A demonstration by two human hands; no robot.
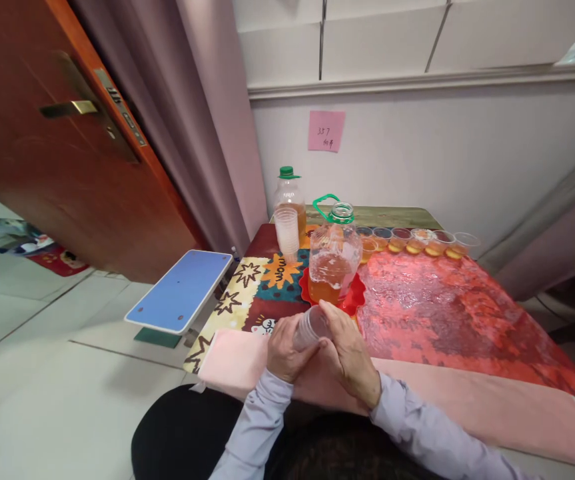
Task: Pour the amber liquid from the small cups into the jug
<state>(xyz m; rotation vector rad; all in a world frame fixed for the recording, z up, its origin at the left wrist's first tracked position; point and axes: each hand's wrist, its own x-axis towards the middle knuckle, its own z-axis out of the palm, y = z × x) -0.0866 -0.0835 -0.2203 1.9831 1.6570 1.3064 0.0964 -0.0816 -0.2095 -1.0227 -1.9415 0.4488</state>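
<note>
amber liquid in clear jug (334,257), green-rimmed; red tray (354,301); blue stool (181,289); pink note (326,131).

My view: table layout
Jug (334,257) on tray (354,300) before me; stacked cups (287,231) left, bottle (290,193) behind them, filled cups (417,241) rowed right.

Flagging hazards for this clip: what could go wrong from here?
1. Both hands, left hand and right hand, grip thin plastic cups at the table edge; squeezing could crumple or drop them.
2. The open jug of amber liquid stands just beyond the fingers; a knock might tip it.
3. The row of filled cups sits unlidded and close together; a bump may spill them.
</note>
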